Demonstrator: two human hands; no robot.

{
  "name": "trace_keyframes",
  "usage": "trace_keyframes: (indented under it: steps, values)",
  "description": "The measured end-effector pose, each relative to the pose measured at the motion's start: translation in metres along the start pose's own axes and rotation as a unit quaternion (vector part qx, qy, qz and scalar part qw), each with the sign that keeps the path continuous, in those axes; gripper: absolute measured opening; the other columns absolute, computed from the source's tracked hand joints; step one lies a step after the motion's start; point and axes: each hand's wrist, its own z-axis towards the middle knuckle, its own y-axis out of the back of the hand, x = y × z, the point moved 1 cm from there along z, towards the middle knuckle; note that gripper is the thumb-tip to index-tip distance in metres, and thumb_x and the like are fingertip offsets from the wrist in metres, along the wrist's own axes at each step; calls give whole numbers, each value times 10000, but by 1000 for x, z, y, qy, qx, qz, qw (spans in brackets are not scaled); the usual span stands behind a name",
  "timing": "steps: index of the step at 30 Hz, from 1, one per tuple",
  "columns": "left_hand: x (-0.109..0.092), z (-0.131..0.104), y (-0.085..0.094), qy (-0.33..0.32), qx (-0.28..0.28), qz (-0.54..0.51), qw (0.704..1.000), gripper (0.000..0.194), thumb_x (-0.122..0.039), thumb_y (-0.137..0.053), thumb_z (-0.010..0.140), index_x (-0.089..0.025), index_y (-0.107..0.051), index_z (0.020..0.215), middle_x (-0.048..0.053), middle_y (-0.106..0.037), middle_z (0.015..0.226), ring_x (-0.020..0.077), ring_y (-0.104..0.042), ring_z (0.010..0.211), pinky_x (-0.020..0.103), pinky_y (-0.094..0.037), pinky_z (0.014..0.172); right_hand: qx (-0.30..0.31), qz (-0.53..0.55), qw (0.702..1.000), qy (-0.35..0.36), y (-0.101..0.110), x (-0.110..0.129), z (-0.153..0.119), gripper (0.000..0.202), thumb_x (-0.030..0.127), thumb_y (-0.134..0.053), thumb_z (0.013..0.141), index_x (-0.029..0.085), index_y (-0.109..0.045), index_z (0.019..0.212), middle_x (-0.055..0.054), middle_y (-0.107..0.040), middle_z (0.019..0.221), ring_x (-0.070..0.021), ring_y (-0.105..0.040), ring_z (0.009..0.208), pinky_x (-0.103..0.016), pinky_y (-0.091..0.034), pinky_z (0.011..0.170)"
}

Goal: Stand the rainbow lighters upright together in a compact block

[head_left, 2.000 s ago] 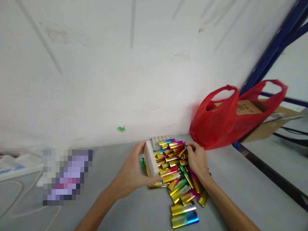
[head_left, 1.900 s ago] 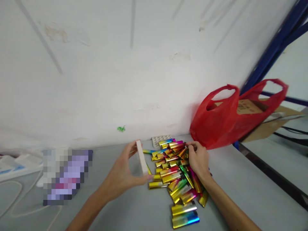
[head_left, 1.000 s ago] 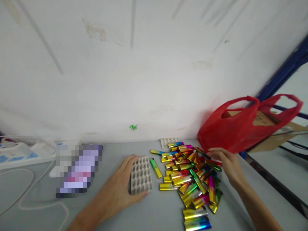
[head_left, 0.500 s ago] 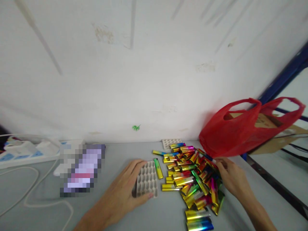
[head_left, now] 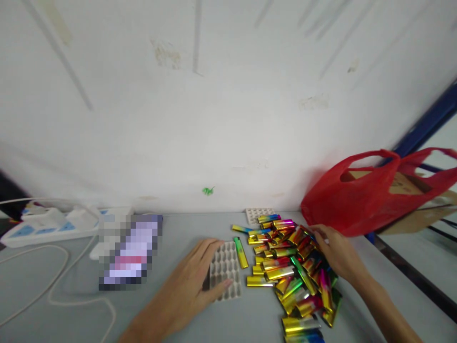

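Note:
My left hand [head_left: 194,281] rests on the left side of a pale tray with small compartments [head_left: 225,269], fingers along its far left corner and thumb over its near part. At the right, my right hand [head_left: 333,247] touches the upper right side of a pile of shiny multicoloured lighters [head_left: 285,274]. Its fingers are bent together; whatever they may hold is too small to make out. Between the tray and the pile lies a single green and yellow lighter [head_left: 241,253].
A second pale tray [head_left: 253,215] lies behind the pile by the wall. A red plastic bag [head_left: 357,202] with cardboard stands at the back right. On the left are a phone [head_left: 132,252], a white power strip [head_left: 46,233] and white cables [head_left: 66,271].
The whole view has shifted a little, so things appear further right. My right hand has moved slightly up along the pile's edge. My left hand stays on the tray.

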Motion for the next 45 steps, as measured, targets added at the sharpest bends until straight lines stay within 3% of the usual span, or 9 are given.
trace_keyframes:
  steps: [7, 12, 15, 18, 24, 33, 38, 41, 45]
  values:
    - [4, -2, -5, 3, -16, 2, 1000, 601, -316, -769, 1031, -344, -523, 1578, 76, -642, 1524, 346, -642, 1408, 522, -542, 1234, -28, 5, 999, 21, 12, 31, 7, 422, 479, -455, 1040, 220, -783, 1098, -162, -827, 1171, -383, -766, 1106, -503, -551, 1000]
    - [5, -1, -6, 6, -32, -4, 999, 588, -264, -773, 1016, -337, -550, 1555, 78, -656, 1505, 342, -651, 1388, 505, -554, 1214, 8, 62, 990, 127, 5, 131, -9, 336, 389, -459, 1129, 257, -766, 1151, -108, -809, 1181, -311, -743, 1099, -412, -550, 969]
    - [4, 2, -6, 11, -30, -17, 999, 547, -220, -775, 1006, -324, -588, 1509, 73, -673, 1463, 330, -649, 1369, 497, -539, 1216, 51, -20, 985, 164, -11, 196, -24, 214, 295, -583, 1098, 241, -758, 987, -109, -808, 1078, -320, -733, 1057, -422, -535, 954]
    - [3, 4, -6, 18, -28, -23, 999, 505, -196, -793, 986, -296, -624, 1451, 77, -679, 1417, 322, -644, 1342, 485, -531, 1199, 96, -136, 978, 126, -32, 232, -33, 143, 242, -660, 1071, 171, -771, 1015, -166, -804, 1042, -367, -731, 1079, -471, -522, 985]
    - [-4, 4, -6, 36, -26, -15, 999, 518, -122, -835, 890, -293, -679, 1353, 51, -691, 1337, 316, -630, 1297, 471, -510, 1172, 104, -150, 978, 101, -63, 228, -40, 89, 170, -674, 1053, 169, -762, 1053, -156, -791, 1079, -376, -719, 1107, -479, -503, 975]
    - [0, 4, -5, 64, -35, -50, 996, 635, -127, -896, 754, -278, -670, 1327, 63, -693, 1296, 344, -643, 1272, 458, -522, 1125, 46, -87, 989, 113, -78, 216, -52, 68, 138, -765, 988, 188, -726, 962, -155, -744, 1100, -388, -661, 1069, -514, -484, 955]
    - [6, 5, -5, 98, -48, -87, 990, 769, -130, -946, 682, -278, -648, 1375, 61, -706, 1259, 354, -674, 1219, 463, -530, 1093, 22, 103, 989, 101, -81, 206, -46, 91, 123, -712, 995, 209, -697, 970, -104, -718, 1037, -332, -642, 1007, -459, -470, 916]
    - [5, 5, -7, 100, -45, -93, 990, 769, -158, -966, 683, -285, -657, 1376, 62, -715, 1261, 356, -679, 1215, 471, -537, 1081, 71, 373, 924, 40, -69, 210, -41, 109, 306, -717, 1028, 209, -711, 1079, -58, -685, 990, -264, -614, 919, -395, -464, 855]
    - [1, 4, -15, 89, -58, -106, 989, 718, -153, -959, 686, -284, -683, 1336, 78, -727, 1296, 370, -681, 1234, 495, -546, 1091, 274, 694, 655, -121, -51, 228, -42, 352, 441, -858, 890, 169, -743, 1083, 4, -604, 872, -153, -516, 728, -291, -436, 711]
